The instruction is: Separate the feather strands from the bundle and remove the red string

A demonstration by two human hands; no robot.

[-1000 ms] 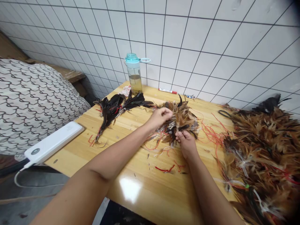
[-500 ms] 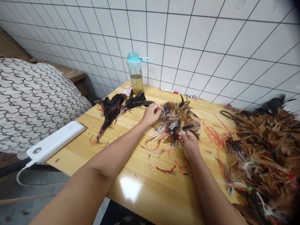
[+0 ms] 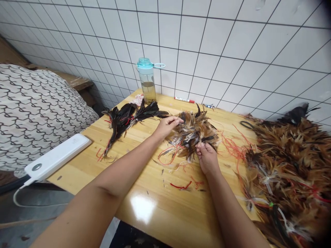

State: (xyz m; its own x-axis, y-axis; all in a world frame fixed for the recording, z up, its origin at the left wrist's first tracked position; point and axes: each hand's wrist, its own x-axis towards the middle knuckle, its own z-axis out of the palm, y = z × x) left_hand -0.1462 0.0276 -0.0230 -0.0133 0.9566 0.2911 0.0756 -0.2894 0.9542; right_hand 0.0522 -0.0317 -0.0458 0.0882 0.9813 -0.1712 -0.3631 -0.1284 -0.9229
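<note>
A loose pile of brown, cream and black feathers lies on the wooden table before me. My left hand is at the pile's left side, thumb and fingertips pinched together; what is between them, if anything, is too small to make out. At the near edge of the pile, my right hand pinches the feathers with its fingers curled in. Red thread loops out from under the pile, with a white string beside it. Farther left rests a bunch of black feathers tied with red.
A large heap of brown feathers covers the right side. Tangled red string lies beside it. At the back stand a bottle and a red marker. A white power bank with a cable sits at the left edge.
My left hand has moved slightly right, onto the feathers' left edge. The right hand stays at the near edge. The whole view has shifted a little.
</note>
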